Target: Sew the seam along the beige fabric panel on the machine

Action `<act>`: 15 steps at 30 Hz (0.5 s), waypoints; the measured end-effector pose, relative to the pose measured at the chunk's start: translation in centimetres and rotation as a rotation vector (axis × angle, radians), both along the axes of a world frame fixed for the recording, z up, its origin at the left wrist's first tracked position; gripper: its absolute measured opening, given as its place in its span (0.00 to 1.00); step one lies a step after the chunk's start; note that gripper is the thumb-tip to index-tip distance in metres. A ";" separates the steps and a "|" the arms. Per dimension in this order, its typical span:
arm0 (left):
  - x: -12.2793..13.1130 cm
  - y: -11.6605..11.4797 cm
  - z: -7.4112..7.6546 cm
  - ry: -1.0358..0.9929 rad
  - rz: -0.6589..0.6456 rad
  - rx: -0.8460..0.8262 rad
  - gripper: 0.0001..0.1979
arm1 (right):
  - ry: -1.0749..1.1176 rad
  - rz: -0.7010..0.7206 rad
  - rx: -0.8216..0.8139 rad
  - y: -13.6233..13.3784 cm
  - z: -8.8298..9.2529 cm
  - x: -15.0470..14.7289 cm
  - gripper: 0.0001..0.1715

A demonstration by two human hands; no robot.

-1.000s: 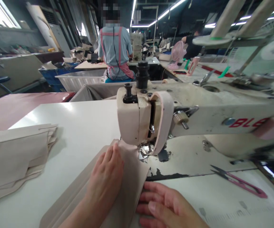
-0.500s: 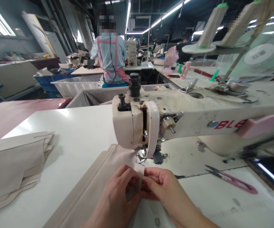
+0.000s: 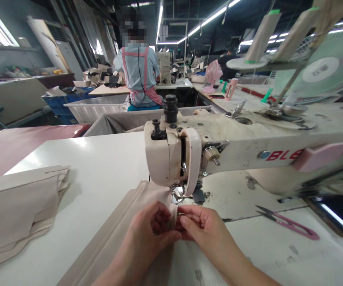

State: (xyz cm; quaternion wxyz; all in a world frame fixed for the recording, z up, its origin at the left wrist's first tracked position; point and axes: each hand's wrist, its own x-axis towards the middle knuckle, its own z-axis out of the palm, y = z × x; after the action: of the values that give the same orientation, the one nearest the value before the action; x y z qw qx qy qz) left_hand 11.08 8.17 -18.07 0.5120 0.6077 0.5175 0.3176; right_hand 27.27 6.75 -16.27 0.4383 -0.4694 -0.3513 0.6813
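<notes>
A beige fabric piece lies in long folds on the white table, its far end at the presser foot of the sewing machine. My left hand rests on the fabric, fingers curled round its right edge and thumb pointing right. Just across from it, my right hand pinches the same edge between thumb and fingers, a little in front of the needle area. The fingertips of both hands nearly meet. The fabric under my left palm is hidden.
Stacked beige fabric pieces lie at the left. Pink-handled thread snips and a dark-screened device are at the right. Thread cones stand above the machine. A person in an apron sits ahead, beyond a white bin.
My left fingers have lifted and opened slightly, and the thumb now reaches further right. The fabric edge between my hands looks folded upright. My right hand has barely shifted.
</notes>
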 end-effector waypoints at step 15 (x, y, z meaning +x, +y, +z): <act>-0.1 0.1 -0.8 0.043 0.021 0.032 0.13 | -0.054 -0.004 -0.004 0.0 -0.2 -0.4 0.19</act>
State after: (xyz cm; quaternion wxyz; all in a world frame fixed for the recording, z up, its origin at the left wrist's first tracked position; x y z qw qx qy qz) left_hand 10.95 8.31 -18.86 0.4879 0.6169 0.5294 0.3179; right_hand 26.85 6.73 -16.50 0.4290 -0.4893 -0.3609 0.6681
